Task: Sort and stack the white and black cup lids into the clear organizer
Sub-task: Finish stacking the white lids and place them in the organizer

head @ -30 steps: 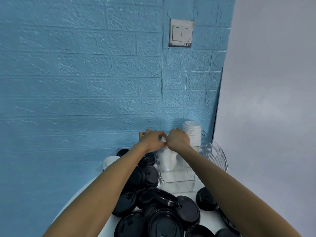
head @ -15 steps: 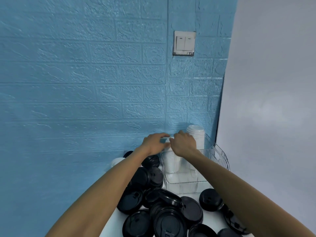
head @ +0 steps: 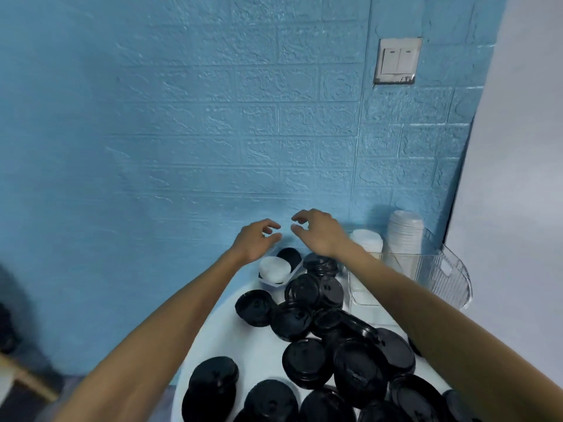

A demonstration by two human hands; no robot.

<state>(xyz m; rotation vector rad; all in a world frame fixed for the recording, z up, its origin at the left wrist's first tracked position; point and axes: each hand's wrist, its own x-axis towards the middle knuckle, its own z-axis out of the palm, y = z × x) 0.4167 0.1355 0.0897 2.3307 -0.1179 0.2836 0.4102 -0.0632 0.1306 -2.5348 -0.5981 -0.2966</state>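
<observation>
The clear organizer stands at the table's back right and holds two stacks of white lids: a tall one and a shorter one. Several black lids lie scattered over the white table. A white lid rests at the back, next to a black one. My left hand and my right hand hover side by side above the back of the pile, left of the organizer. Their fingers are loosely curled and hold nothing.
A blue brick-pattern wall rises directly behind the table, with a light switch on it. A grey wall closes in the right side. The table's left edge drops to a dark floor.
Both hands have left the shorter white stack in the organizer and moved left, now empty. The camera has swung left and down, showing more of the black lids.
</observation>
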